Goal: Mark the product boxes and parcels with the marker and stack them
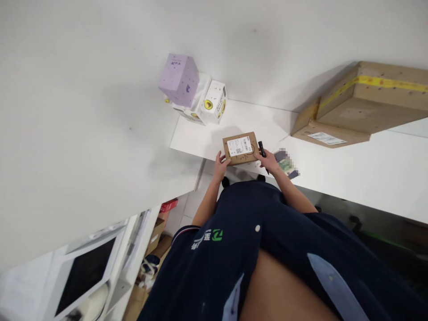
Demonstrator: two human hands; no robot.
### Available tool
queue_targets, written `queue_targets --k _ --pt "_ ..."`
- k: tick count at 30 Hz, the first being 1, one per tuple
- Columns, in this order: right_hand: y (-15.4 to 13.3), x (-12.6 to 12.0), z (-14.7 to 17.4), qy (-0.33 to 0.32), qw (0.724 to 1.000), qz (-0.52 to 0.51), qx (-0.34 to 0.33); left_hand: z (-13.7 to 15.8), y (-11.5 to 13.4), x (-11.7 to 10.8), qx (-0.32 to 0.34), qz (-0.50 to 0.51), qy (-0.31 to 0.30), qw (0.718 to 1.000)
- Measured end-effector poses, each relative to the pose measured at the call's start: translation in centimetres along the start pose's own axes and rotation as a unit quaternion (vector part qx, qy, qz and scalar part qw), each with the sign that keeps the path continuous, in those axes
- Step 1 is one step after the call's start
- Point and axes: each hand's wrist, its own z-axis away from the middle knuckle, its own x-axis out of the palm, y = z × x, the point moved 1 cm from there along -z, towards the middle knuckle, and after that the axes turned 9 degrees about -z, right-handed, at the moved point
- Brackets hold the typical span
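Note:
A small brown cardboard parcel (240, 148) with a white shipping label lies at the near edge of the white table (207, 138). My left hand (220, 162) grips its left side. My right hand (268, 161) rests against its right side and holds a black marker (262, 150) between the fingers. Pen marks show on the parcel's top below the label.
A purple box (179, 79) and white boxes with avocado print (214, 102) stand at the table's far left. Two large stacked cardboard boxes (361, 104) sit to the right. A small printed item (286, 163) lies beside my right hand. A white monitor (83, 276) is at lower left.

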Motion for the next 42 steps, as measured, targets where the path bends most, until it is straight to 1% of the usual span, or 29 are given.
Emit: queue_targets --k 2,3,5,7,9,10,12,14,16,18,21,25,27,29,32,34,37,40,42 --pt "-0.2 0.0 0.0 -0.005 1.000 -0.013 0.010 -0.5 0.2 -0.2 -0.024 0.011 -0.034 0.999" --pt "-0.3 0.0 0.0 -0.006 1.000 -0.018 0.011 -0.7 0.3 -0.2 -0.018 0.011 -0.043 0.999" --pt "-0.7 -0.1 0.1 -0.013 1.000 -0.024 0.002 -0.7 0.7 -0.4 0.019 0.008 -0.043 0.999" --pt "-1.0 -0.1 0.3 -0.025 0.999 -0.029 -0.013 -0.5 1.0 -0.5 0.063 0.011 -0.029 0.998" --pt "-1.0 -0.1 0.5 -0.027 0.999 -0.034 -0.019 -0.2 1.2 -0.7 0.082 0.027 -0.011 0.996" --pt "-0.8 0.0 0.5 -0.019 0.999 -0.037 -0.016 -0.1 1.2 -0.7 0.077 0.037 0.001 0.996" --pt "-0.4 0.3 0.5 0.011 0.999 -0.043 0.000 0.2 1.0 -0.9 0.047 0.050 0.023 0.997" --pt "0.1 0.6 0.4 0.037 0.998 -0.051 0.025 0.6 0.6 -0.8 0.011 0.054 0.026 0.998" --pt "0.4 0.8 0.4 0.045 0.996 -0.060 0.042 0.9 0.3 -0.7 -0.019 0.050 0.019 0.998" --pt "0.5 0.9 0.4 0.038 0.996 -0.068 0.051 1.3 -0.1 -0.4 -0.034 0.029 0.022 0.999" --pt "-0.1 0.7 0.2 0.043 0.994 -0.082 0.058 1.5 -0.4 0.0 -0.026 -0.024 0.035 0.999" --pt "-1.7 0.0 -0.1 0.108 0.987 -0.117 0.034 1.4 -0.4 0.4 -0.008 -0.046 0.041 0.998" --pt "-2.8 -0.5 -0.1 0.127 0.981 -0.145 0.017 1.4 -0.3 0.4 -0.004 -0.045 0.042 0.998" --pt "-4.0 -0.8 0.1 0.117 0.976 -0.185 0.003 1.3 -0.3 0.5 -0.004 -0.045 0.041 0.998" --pt "-5.5 -1.0 0.7 0.065 0.970 -0.235 -0.018 1.3 -0.2 0.6 -0.007 -0.045 0.044 0.998" --pt "-6.2 -0.8 1.1 0.033 0.975 -0.217 -0.034 1.3 0.0 0.8 -0.013 -0.045 0.052 0.998" --pt "-6.4 0.3 1.5 0.013 0.988 -0.153 -0.035 1.4 0.3 1.3 -0.031 -0.039 0.064 0.997" --pt "-6.2 1.9 2.0 -0.006 0.988 -0.149 -0.029 1.5 0.4 1.8 -0.046 -0.035 0.067 0.996" --pt "-5.9 3.0 2.4 -0.032 0.988 -0.142 -0.043 1.6 0.5 2.2 -0.051 -0.037 0.070 0.996"
